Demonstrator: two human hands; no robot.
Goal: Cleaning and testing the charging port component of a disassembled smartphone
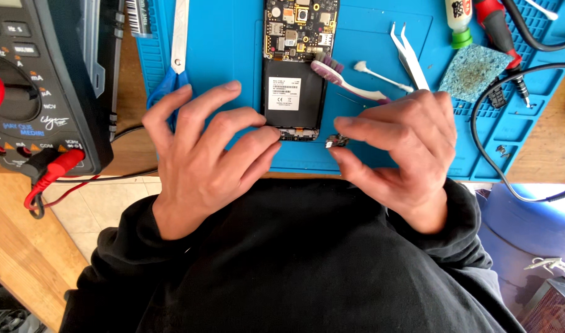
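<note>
I am viewing from the head camera, looking down past a black sweatshirt to the near edge of the worktop. The right hand is pinching a small metallic component between thumb and forefinger, holding it just right of the bottom end of the opened phone. The left hand is resting with fingers spread, its fingertips touching the phone's lower left corner; it is gripping nothing. The phone is lying on the blue mat with its long axis running away from me, black battery near, exposed circuit board far. The component is sitting level with the phone's bottom edge, so the gap between them is lying leftward of the right hand, which is the nearer hand to it. A purple toothbrush is lying slantwise across the battery's upper right corner, close above the right hand. Beyond it I am noting a white swab, white tweezers, a blue-green sponge and a red-handled tool. Blue-handled scissors are lying left of the phone, and a multimeter with red leads is standing at far left.
</note>
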